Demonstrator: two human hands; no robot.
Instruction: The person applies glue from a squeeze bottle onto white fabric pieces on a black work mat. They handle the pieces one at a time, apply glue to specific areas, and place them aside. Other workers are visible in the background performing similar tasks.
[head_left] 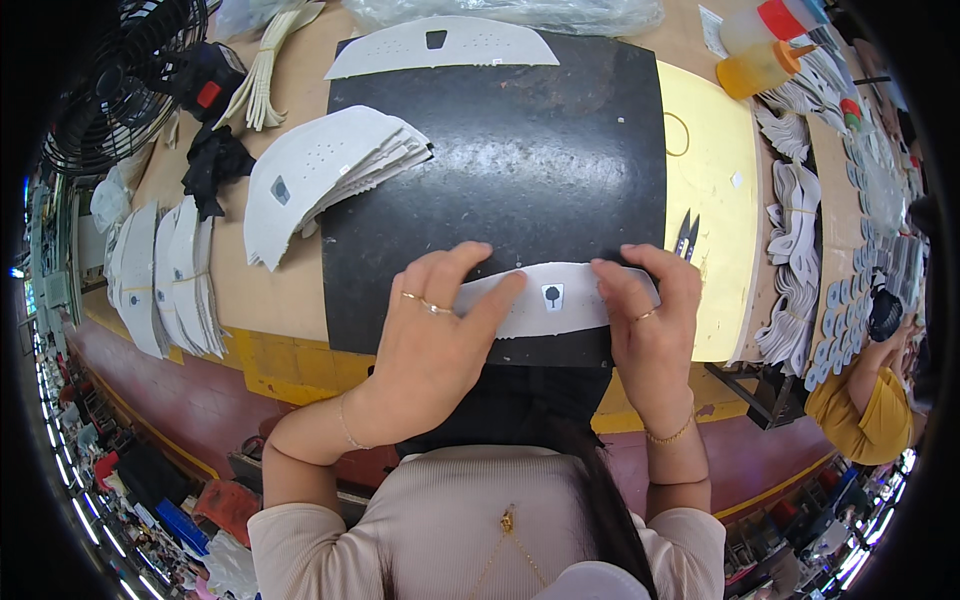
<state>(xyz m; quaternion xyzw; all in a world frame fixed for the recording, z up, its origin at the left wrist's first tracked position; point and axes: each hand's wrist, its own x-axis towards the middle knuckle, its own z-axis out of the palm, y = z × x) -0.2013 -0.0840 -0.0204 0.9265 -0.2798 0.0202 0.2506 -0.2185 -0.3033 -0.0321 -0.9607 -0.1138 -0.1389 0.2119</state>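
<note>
A white curved perforated panel [590, 315] with a dark tree-shaped mark in a pale patch lies at the near edge of a black mat [500, 180]. My left hand [435, 320] grips its left part, thumb on top and index finger stretched over the far edge. At the right end, my right hand [655, 320] holds it between thumb and bent fingers. The undersides of both grips are hidden. Farther left, a fanned stack of similar white panels [320, 160] overlaps the mat. Another panel [480, 45] with a dark patch rests along the mat's far edge.
Right of the mat is a yellow sheet [715, 150] bearing pointed snips [687, 238] and a rubber band [677, 134]. An orange squeeze bottle [752, 70] stands beyond. Bundled pieces [790, 250] line the right, near a co-worker's mustard sleeve [865, 410]. A black fan [115, 85] stands far left.
</note>
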